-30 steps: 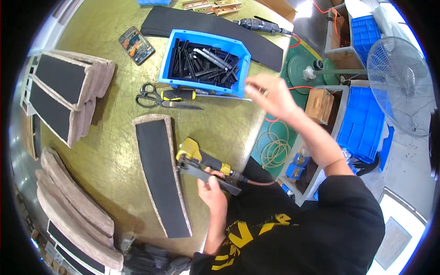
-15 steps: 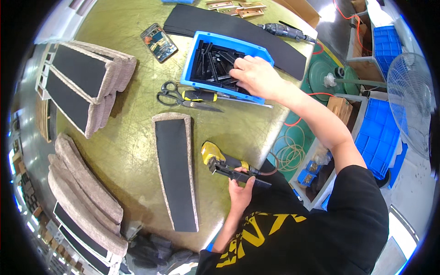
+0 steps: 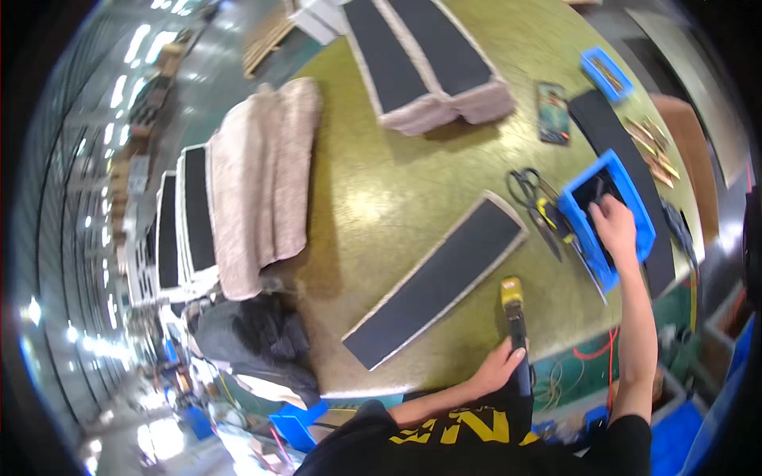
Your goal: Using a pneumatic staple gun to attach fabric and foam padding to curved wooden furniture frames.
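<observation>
My left hand (image 3: pixel 497 368) is closed round the dark, bar-like rear part of a yellow-and-black air staple gun (image 3: pixel 512 295), near the table's front edge. The gun's yellow head points away from me. My right hand (image 3: pixel 614 224) reaches into a blue plastic bin (image 3: pixel 646 228) of black strips; its fingers are bent together at a dark strip (image 3: pixel 601 187), and their tips are partly hidden. Left of the gun lies a long panel (image 3: pixel 444 278) with a black face and beige plush edges. Black scissors (image 3: pixel 525 189) and a yellow-and-black handled tool (image 3: pixel 552 218) lie beside the bin.
Plush-edged panels (image 3: pixel 436 51) lie at the table's far side, with more plush pieces (image 3: pixel 270 182) at the left. A phone (image 3: pixel 553 113), black sheet (image 3: pixel 603 119), brass-coloured parts (image 3: pixel 652 151) and small blue bin (image 3: pixel 606 73) stand beyond. A power tool (image 3: pixel 679 230) lies right.
The view has swung left, so the table's contents sit further right and turned. My right hand remains in the bin and my left hand still holds the staple gun.
</observation>
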Demonstrator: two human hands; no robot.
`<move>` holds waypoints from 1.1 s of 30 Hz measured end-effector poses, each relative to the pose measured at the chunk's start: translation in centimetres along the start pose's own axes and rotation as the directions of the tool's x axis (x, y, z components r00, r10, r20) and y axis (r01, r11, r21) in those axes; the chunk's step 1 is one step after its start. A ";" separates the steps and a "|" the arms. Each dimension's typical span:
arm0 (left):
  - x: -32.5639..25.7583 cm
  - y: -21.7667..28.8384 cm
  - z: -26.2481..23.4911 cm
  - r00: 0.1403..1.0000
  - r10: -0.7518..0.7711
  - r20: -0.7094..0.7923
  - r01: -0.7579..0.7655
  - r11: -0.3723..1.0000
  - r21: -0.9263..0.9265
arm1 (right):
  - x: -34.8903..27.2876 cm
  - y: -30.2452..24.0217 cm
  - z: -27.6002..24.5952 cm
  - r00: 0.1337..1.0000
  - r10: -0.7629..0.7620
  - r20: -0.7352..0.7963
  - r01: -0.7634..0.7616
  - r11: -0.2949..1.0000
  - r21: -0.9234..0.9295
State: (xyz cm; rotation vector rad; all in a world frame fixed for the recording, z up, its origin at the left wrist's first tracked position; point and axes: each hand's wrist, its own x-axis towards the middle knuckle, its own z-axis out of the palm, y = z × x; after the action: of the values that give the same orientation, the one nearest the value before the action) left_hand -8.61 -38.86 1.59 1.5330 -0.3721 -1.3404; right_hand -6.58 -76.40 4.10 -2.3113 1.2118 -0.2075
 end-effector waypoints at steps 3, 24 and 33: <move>0.5 -0.1 -0.1 0.999 -0.009 -0.034 0.010 1.000 0.009 | -0.4 0.1 -0.6 0.981 -0.004 -0.193 0.072 0.936 0.345; 0.0 9.0 0.0 0.951 0.196 -0.237 -0.219 0.973 -0.071 | -19.2 -13.4 -3.2 0.708 -0.689 0.158 0.698 0.716 -0.008; -0.1 8.4 -0.1 0.833 0.412 -0.369 -0.417 0.906 0.069 | -18.5 -14.9 -2.9 0.619 -0.699 0.358 0.771 0.628 -0.109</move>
State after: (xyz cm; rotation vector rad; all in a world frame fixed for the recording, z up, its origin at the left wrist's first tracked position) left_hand -5.47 -42.39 8.48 1.5468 -0.4197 -0.6880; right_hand -7.70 -55.71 16.05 -2.8313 0.0559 0.0091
